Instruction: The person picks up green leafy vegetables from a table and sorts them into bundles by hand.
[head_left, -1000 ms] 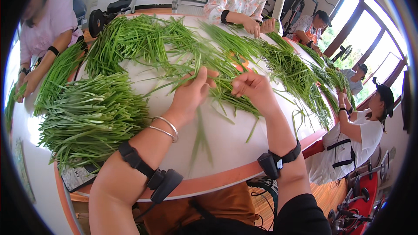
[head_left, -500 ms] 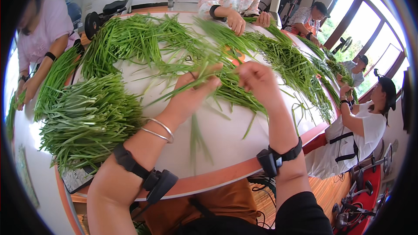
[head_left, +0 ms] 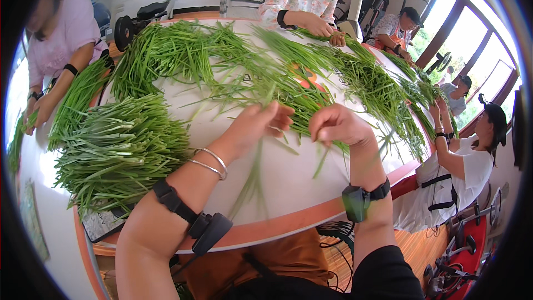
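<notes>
Our left grip (head_left: 256,124) is pinching a few thin green stalks (head_left: 257,175) between thumb and fingers, their blurred blades hanging toward the near edge. Our right grip (head_left: 342,125) is hovering just to the right with its fingers curled; we cannot tell whether it is grasping anything. Below both, the counter (head_left: 300,189) is showing bare white. Just beyond, a loose tangle (head_left: 308,105) is lying across the middle.

To the left, a thick, level stack (head_left: 119,153) is resting with its stalks mostly lined up, and we are judging this to be the finished portion. Farther off, a broad heap (head_left: 166,58) is spreading at the far left and a long row (head_left: 369,86) is running down the right; both are looking unsorted, so we are reckoning that much is remaining. On the far side, a co-worker (head_left: 300,0) is also handling greens.
</notes>
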A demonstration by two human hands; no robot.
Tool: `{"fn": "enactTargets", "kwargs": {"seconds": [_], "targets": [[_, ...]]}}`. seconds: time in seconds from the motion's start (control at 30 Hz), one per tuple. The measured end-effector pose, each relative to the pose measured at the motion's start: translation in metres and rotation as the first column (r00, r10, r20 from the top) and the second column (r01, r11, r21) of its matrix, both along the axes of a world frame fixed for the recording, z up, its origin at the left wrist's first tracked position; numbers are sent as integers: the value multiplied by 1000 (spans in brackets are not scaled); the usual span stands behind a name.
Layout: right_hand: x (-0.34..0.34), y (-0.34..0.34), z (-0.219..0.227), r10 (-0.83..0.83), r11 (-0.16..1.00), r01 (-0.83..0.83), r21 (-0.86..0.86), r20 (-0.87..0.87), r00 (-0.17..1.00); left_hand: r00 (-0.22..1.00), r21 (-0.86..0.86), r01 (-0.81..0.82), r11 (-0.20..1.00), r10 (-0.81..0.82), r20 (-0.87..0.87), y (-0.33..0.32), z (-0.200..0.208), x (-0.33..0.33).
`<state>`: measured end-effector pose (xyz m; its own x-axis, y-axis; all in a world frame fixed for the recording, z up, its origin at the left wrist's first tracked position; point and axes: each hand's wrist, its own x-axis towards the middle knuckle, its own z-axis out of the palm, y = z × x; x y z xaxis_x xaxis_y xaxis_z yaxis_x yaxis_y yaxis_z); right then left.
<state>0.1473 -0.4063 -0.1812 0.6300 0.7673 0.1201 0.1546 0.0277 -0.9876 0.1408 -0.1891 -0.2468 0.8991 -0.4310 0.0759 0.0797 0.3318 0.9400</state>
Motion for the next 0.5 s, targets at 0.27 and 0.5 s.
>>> {"fn": "enactTargets", "kwargs": {"seconds": [0.27, 0.5], "targets": [[3, 28, -10, -407, 886, 444, -132, 236, 882, 962, 6, 205, 979, -201, -186, -1, 4, -5], [26, -13, -25, -445, 475, 759, -444, 623, 643, 955, -34, -57, 998, 45, -292, 1, 10, -1]]}}
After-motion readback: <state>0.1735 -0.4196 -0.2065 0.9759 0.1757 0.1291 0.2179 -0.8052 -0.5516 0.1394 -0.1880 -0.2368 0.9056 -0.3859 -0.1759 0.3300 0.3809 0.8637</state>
